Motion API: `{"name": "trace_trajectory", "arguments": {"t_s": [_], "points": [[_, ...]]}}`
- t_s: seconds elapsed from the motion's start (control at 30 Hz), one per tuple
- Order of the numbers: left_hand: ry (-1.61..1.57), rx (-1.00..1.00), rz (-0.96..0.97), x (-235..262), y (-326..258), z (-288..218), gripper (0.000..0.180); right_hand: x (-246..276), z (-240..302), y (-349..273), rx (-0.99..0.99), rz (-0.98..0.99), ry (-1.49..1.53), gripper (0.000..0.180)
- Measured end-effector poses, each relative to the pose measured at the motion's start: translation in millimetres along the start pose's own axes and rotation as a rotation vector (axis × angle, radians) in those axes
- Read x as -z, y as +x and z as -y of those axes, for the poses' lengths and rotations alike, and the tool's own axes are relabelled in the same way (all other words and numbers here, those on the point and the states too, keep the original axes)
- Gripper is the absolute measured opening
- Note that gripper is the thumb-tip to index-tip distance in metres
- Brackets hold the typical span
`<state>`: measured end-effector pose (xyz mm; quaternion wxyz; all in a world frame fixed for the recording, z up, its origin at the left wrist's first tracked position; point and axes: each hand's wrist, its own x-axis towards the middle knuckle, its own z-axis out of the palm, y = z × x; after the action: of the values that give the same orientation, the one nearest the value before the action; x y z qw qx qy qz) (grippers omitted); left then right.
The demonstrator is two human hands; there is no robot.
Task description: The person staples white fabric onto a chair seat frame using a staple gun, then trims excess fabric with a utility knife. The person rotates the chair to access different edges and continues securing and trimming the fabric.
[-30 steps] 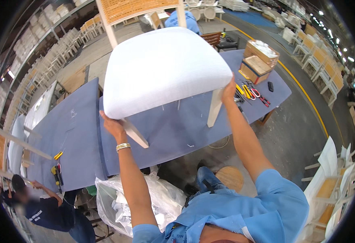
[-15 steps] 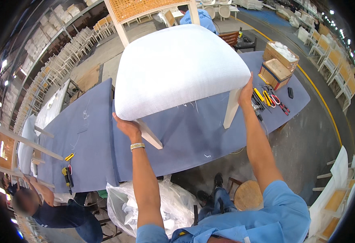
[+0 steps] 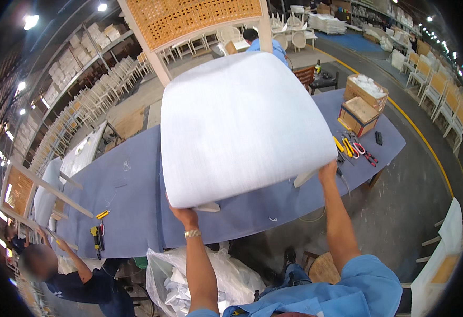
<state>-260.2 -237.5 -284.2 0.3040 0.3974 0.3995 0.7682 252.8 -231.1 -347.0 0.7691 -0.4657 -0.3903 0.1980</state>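
Observation:
A chair with a white padded seat (image 3: 244, 129) and a woven cane back (image 3: 194, 16) fills the middle of the view, its back on the far side. My left hand (image 3: 184, 215) grips the near left corner of the seat. At the near right corner, my right hand (image 3: 327, 171) holds the seat's edge. The fingers of both hands are partly hidden under the cushion. Only short ends of the two front legs show below the seat. The chair stands over a table covered in blue-grey cloth (image 3: 242, 216).
Cutters, pliers and scissors (image 3: 357, 150) lie on the table's right, near cardboard boxes (image 3: 359, 113). A power tool (image 3: 96, 238) lies left. A co-worker (image 3: 78, 274) handles another chair (image 3: 44, 193) there. A plastic bag of scraps (image 3: 200, 280) and a round stool (image 3: 324, 269) stand below.
The seat has tipped, its near edge dropping, so more of its top shows and less of the front legs. My hands have moved lower in view with it.

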Motion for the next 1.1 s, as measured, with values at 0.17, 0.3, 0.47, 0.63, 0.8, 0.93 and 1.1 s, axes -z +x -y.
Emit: {"name": "trace_trajectory", "arguments": {"t_s": [0.17,0.3,0.47,0.63,0.8,0.93,1.1], "points": [[-0.301,0.445,0.265,39.3,-26.4,-69.5,0.078,18.4,129.8,42.7,-0.435,0.234,-0.53,0.056],[-0.093,0.559,0.41,25.5,-6.5,-139.5,0.085,0.5,251.5,100.9,0.003,0.272,0.006,0.054],[0.139,0.387,0.411,7.1,-2.2,-143.4,0.081,-87.8,360.5,136.7,0.427,0.697,-0.164,0.051],[0.088,0.402,0.346,6.4,-25.0,-168.6,0.076,-196.9,415.1,141.7,0.663,0.841,-0.963,0.07],[0.153,0.422,0.369,-6.0,-49.3,-191.1,0.079,-248.0,374.4,198.9,0.918,0.629,-1.077,0.089],[0.455,0.174,0.399,-27.5,-61.8,-229.8,0.088,-249.9,347.6,169.1,0.434,0.822,-1.268,0.094],[1.002,-0.292,0.322,-64.4,-51.7,-232.6,0.1,-260.1,376.8,169.7,0.477,0.88,-1.305,0.1]]}}
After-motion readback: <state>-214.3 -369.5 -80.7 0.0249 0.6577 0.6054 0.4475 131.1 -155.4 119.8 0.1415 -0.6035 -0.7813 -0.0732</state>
